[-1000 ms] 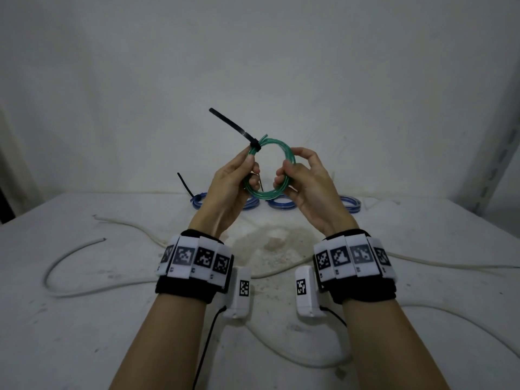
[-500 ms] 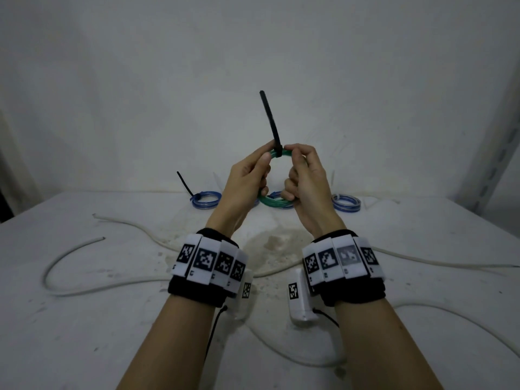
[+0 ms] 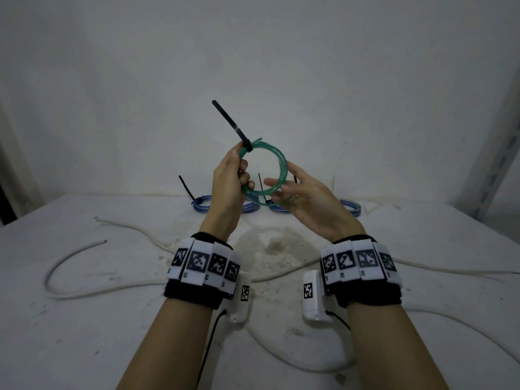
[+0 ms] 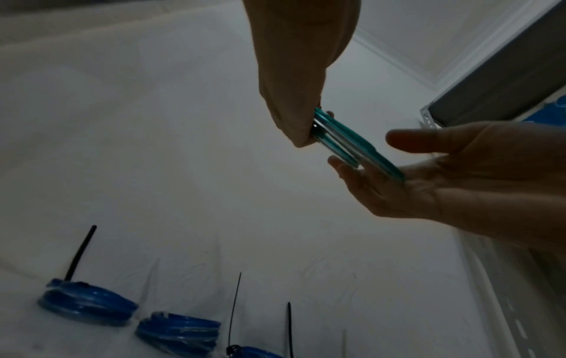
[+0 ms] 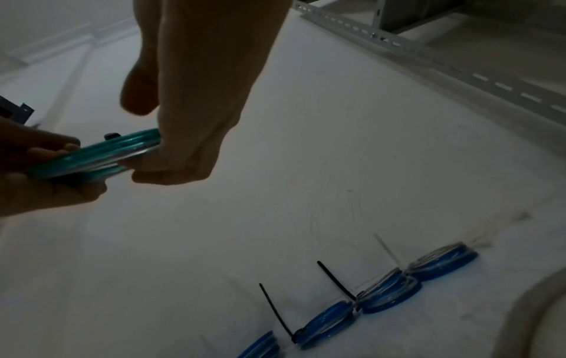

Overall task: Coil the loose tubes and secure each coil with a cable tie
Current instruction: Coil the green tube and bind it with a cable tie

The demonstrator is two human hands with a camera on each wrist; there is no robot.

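Observation:
A green tube coil (image 3: pixel 282 164) is held up above the table, face-on to the head view. A black cable tie (image 3: pixel 228 119) is cinched round its upper left, and the tie's tail sticks up and to the left. My left hand (image 3: pixel 239 171) grips the coil's left side just below the tie. My right hand (image 3: pixel 281 188) is open, and its straight fingers touch the coil's lower right. The left wrist view shows the coil (image 4: pixel 346 143) edge-on, running from my left hand (image 4: pixel 294 97) to my open right hand (image 4: pixel 413 174). In the right wrist view the coil (image 5: pixel 101 152) spans both hands.
Several tied blue coils (image 3: pixel 201 202) (image 5: pixel 389 290) (image 4: pixel 88 307) lie in a row at the back of the table, with tie tails sticking up. Loose white tubes (image 3: pixel 73 257) (image 3: pixel 450 268) snake across the table on both sides. A slotted metal upright (image 3: pixel 489 164) stands at the right.
The coil has turned from edge-on to face-on, and the tie tail now leans left. My right hand has let go its pinch and opened. My left hand still grips the coil.

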